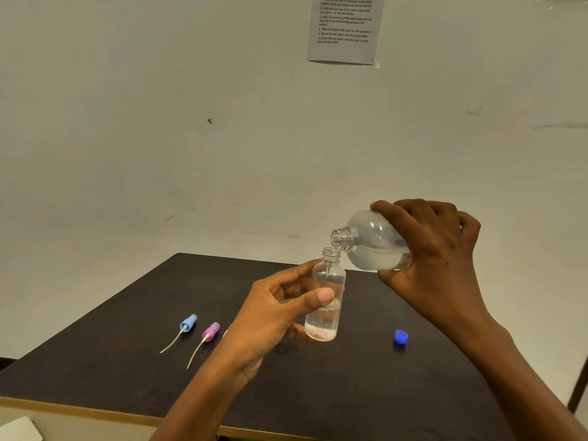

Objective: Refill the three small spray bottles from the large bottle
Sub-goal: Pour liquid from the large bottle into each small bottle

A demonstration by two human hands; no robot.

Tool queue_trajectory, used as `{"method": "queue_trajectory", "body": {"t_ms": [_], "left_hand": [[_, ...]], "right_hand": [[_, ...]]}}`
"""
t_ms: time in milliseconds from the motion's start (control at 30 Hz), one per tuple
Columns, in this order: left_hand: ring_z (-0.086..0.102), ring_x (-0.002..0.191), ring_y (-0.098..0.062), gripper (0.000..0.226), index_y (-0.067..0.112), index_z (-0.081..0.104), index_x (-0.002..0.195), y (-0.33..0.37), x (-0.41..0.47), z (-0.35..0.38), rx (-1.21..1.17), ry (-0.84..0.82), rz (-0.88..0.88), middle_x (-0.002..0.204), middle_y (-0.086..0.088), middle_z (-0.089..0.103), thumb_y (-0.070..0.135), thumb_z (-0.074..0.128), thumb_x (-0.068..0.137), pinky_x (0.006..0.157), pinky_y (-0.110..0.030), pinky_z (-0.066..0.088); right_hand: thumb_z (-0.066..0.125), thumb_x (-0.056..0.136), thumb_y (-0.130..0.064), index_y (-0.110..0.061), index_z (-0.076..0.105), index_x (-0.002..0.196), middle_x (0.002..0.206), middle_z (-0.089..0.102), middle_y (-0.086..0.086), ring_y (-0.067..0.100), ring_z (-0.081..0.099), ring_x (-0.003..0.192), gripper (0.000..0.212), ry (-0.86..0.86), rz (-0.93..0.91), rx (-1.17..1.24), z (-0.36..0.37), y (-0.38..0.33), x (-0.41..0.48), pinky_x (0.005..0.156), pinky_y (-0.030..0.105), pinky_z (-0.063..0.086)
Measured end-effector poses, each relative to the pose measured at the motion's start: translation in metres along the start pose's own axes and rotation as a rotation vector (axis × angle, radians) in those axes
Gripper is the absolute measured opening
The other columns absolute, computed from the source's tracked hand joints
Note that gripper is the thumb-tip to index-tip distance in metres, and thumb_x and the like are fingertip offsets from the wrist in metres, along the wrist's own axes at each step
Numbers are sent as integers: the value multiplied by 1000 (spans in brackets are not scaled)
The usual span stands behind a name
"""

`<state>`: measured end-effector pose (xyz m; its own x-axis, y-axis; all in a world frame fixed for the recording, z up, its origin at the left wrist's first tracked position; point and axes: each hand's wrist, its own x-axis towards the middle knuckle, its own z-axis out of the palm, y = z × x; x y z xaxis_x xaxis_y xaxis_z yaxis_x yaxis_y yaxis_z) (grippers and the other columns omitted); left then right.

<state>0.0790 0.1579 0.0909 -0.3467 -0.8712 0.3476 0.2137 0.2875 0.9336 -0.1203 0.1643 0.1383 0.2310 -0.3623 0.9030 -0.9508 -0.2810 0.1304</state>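
The dark, matte desk (95,377) has a pale wood edge nearest me. Two spray heads lie on it at the left, a blue spray head (188,323) and a pink spray head (210,331) just beside it, each trailing a thin pale dip tube toward me. A small blue cap (401,336), round and ribbed, sits well apart at the right; I take it for the large bottle's.

My left hand (270,316) grips the small spray bottle (326,300) upright over the middle of the desk, fingers (321,296) curled round its clear, round body, thumb across the front. It seems lifted off the desk, though I cannot be sure. Its threaded neck is open and clear liquid fills roughly the bottom third.

Just beyond and to the right, my right hand (436,253) wraps the large bottle (372,246), tipped nearly flat, its ribbed mouth right over the small one's. It is clear, rounded plastic, with liquid pooled along the lower side.

So I judge this bottle is mid-fill. The other two small bottles are out of view, so I cannot tell whether they are done. The heads and the cap are not yet back on.

Farthest is the scuffed off-white wall, with a printed paper sheet (345,27) taped up.
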Motion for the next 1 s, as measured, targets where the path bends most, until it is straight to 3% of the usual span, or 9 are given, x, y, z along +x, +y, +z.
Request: {"method": "queue_trajectory", "body": {"t_ms": [167, 333, 633, 867, 1000], "left_hand": [[71, 89, -9, 39, 38, 64, 97, 0, 0, 0, 7, 2, 2, 94, 12, 75, 27, 70, 61, 56, -26, 56], [71, 91, -10, 39, 40, 64, 96, 0, 1, -1, 13, -1, 3, 96, 11, 75, 28, 70, 59, 59, -29, 58], [71, 89, -7, 39, 40, 63, 96, 0, -1, 1, 13, 1, 5, 93, 15, 74, 28, 70, 60, 58, -27, 57], [71, 87, -7, 38, 39, 64, 95, 1, -1, 2, 7, -4, 10, 91, 13, 75, 27, 70, 60, 56, -26, 56], [71, 89, -11, 38, 38, 65, 97, 0, -1, 2, 10, -2, 5, 94, 10, 75, 27, 70, 61, 57, -29, 57]], "right_hand": [[81, 50, -13, -27, 44, 120, 109, 59, 7, 23, 38, 104, 81, -8, 5, -5, 2, 2, -1, 83, 42, 25], [65, 56, -25, -28, 43, 120, 108, 59, 6, 22, 39, 104, 68, 10, 5, 1, 1, 1, 0, 83, 42, 27], [65, 54, -25, -29, 43, 120, 109, 60, 7, 23, 38, 105, 69, 3, 5, 3, -1, 0, 0, 83, 44, 28], [84, 49, -12, -28, 43, 120, 109, 59, 7, 23, 38, 105, 84, -21, 11, -7, -1, 2, -1, 84, 44, 27], [85, 49, -12, -28, 43, 120, 109, 59, 7, 23, 38, 105, 85, -23, 11, -14, -1, 2, -2, 85, 42, 25]]}}
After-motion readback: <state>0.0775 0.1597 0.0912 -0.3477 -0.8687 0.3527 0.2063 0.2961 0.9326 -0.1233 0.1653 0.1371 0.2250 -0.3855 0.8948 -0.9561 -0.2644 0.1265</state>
